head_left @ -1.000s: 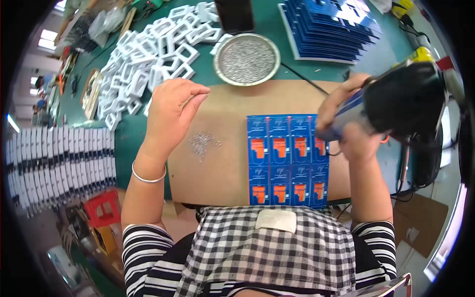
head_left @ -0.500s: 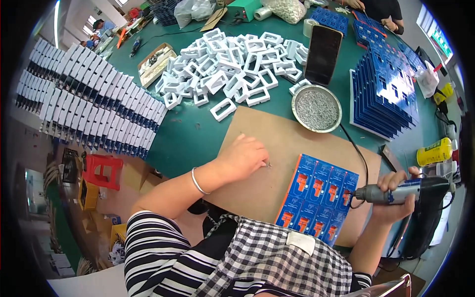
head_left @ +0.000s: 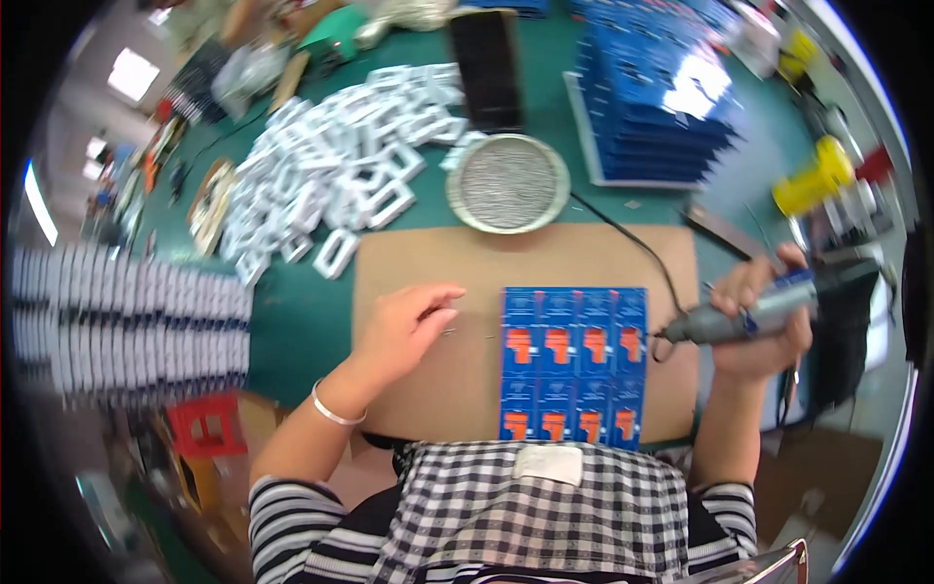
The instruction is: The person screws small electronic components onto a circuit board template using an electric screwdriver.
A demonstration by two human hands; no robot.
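A blue panel (head_left: 574, 387) with rows of orange inserts lies on a brown board (head_left: 428, 255) in front of me. My right hand (head_left: 751, 358) grips a grey electric screwdriver (head_left: 725, 323), its tip just off the panel's right edge. Left of the panel, my left hand (head_left: 394, 331) hovers over the board, thumb and forefinger apart, with nothing visible between them. Near the thumb are tiny metal bits, too small to make out. A round metal bowl (head_left: 508, 231) full of small silvery pieces, apparently screws, stands at the board's far edge.
White rectangular frames (head_left: 336, 253) lie heaped at the far left. Stacked white-and-blue pieces (head_left: 156, 355) fill the left side. Blue panels (head_left: 647, 117) are piled far right. A dark phone (head_left: 486, 73) stands behind the bowl. A black cable (head_left: 632, 238) crosses the board; a yellow bottle (head_left: 815, 175) is at right.
The view has shifted. My left thumb and forefinger have parted from a pinch. The screwdriver tip has moved off the panel's upper right insert to just beyond the edge.
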